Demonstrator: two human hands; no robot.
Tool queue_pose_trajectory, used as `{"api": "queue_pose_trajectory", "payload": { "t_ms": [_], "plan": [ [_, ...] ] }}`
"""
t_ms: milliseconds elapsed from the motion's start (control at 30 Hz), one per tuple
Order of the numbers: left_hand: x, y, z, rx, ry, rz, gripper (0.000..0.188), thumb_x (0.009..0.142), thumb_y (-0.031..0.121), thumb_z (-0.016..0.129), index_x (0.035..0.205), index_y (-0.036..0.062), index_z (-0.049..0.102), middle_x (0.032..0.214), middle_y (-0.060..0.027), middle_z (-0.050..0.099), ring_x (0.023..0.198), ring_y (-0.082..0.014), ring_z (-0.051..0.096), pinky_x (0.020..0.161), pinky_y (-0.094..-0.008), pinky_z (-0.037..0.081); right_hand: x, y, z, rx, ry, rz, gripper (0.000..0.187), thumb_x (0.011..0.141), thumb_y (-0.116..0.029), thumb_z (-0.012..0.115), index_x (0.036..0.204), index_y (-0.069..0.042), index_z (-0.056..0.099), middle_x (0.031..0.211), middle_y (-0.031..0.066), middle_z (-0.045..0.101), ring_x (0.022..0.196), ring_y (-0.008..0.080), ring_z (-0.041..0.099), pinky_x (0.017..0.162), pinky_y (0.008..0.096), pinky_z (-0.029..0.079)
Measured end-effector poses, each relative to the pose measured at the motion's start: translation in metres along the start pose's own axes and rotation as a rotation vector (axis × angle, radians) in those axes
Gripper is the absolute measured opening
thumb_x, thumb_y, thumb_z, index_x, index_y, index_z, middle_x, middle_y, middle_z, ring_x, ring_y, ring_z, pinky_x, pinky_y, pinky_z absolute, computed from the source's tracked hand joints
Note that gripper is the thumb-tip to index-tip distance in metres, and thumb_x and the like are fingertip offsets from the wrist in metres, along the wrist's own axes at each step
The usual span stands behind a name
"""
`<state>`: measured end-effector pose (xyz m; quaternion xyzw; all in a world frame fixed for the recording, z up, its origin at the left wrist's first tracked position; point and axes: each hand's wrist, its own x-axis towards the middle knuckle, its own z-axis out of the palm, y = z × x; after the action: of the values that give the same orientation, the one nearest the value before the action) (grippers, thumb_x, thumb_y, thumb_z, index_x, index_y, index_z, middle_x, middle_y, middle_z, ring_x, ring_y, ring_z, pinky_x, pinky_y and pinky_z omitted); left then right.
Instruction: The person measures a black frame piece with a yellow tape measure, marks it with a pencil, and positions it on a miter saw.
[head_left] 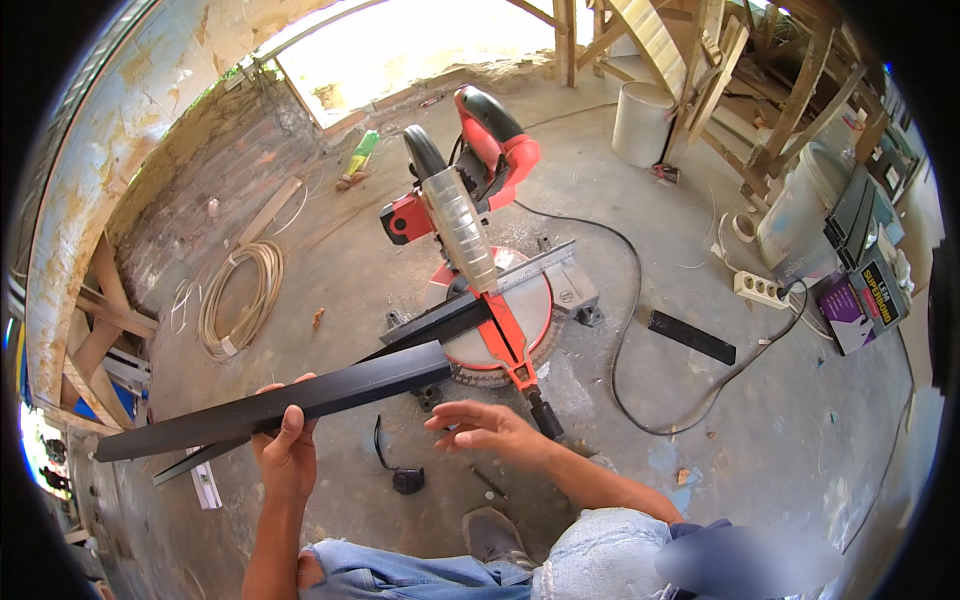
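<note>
My left hand (284, 455) is closed around a long black profile (350, 388), thumb on the near side, holding it up at a slant. My right hand (490, 430) is raised just beyond the profile's right end, fingers apart and nothing in them. Behind them a red and grey mitre saw (505, 335) stands on the floor, its head up. A second dark profile (430, 325) lies across the saw base and runs to the lower left, partly hidden behind the held one. A black tape measure (408, 481) rests on the floor between my hands.
A black offcut (692, 337) lies right of the saw, inside the loop of its cable (640, 290). Farther right are a white power strip (760, 289) and a purple and black box (862, 308). A beige hose coil (238, 300) lies left; a white bucket (642, 125) stands behind.
</note>
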<state>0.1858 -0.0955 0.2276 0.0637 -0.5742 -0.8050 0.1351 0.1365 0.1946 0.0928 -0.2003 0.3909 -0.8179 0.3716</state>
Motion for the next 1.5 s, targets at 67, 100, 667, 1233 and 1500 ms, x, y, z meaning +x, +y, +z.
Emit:
{"api": "queue_pose_trajectory", "payload": {
  "t_ms": [67,100,667,1233,1500],
  "plan": [
    [-0.001,0.003,0.001,-0.012,-0.004,-0.001,0.044,0.092,0.010,0.077,0.129,0.0081,0.054,0.134,-0.0270,0.061,0.122,-0.0280,0.064,0.107,-0.0397,0.054,0.004,0.002,0.006,0.013,-0.028,0.010,0.052,0.101,-0.018,0.065,0.149,-0.004,0.050,0.144,0.0109,0.059,0.122,0.0211,0.064,0.108,0.0379,0.048],
    [0.000,0.005,0.001,-0.021,-0.001,-0.003,0.042,0.092,0.010,0.077,0.128,0.0075,0.055,0.135,-0.0270,0.061,0.122,-0.0280,0.064,0.107,-0.0398,0.054,0.005,0.002,0.009,0.032,-0.057,0.027,0.050,0.101,-0.017,0.065,0.147,-0.004,0.051,0.143,0.0097,0.060,0.121,0.0200,0.065,0.108,0.0370,0.048],
    [0.002,0.005,0.006,-0.062,0.033,0.037,0.034,0.095,0.009,0.073,0.125,0.0041,0.058,0.130,-0.0261,0.064,0.119,-0.0285,0.067,0.102,-0.0375,0.059,-0.006,0.029,0.003,0.069,0.006,0.114,0.048,0.100,-0.019,0.067,0.144,-0.002,0.054,0.138,0.0104,0.064,0.118,0.0195,0.067,0.107,0.0355,0.050],
    [0.001,0.008,-0.007,-0.025,0.042,-0.010,0.035,0.095,0.006,0.072,0.127,0.0038,0.056,0.132,-0.0256,0.063,0.122,-0.0280,0.065,0.107,-0.0388,0.055,-0.004,0.055,-0.001,-0.030,0.075,0.098,0.039,0.099,-0.015,0.069,0.134,-0.002,0.061,0.126,0.0093,0.070,0.110,0.0190,0.069,0.098,0.0345,0.054],
    [0.002,0.016,-0.012,0.323,0.013,0.005,0.057,0.078,0.001,0.071,0.133,0.0055,0.053,0.129,-0.0190,0.063,0.126,-0.0330,0.059,0.115,-0.0464,0.041,-0.037,0.026,-0.088,-1.097,0.836,-0.253,0.013,0.093,-0.012,0.068,0.097,0.000,0.069,0.082,0.0157,0.070,0.064,0.0272,0.067,0.063,0.0384,0.053]
  ]
}}
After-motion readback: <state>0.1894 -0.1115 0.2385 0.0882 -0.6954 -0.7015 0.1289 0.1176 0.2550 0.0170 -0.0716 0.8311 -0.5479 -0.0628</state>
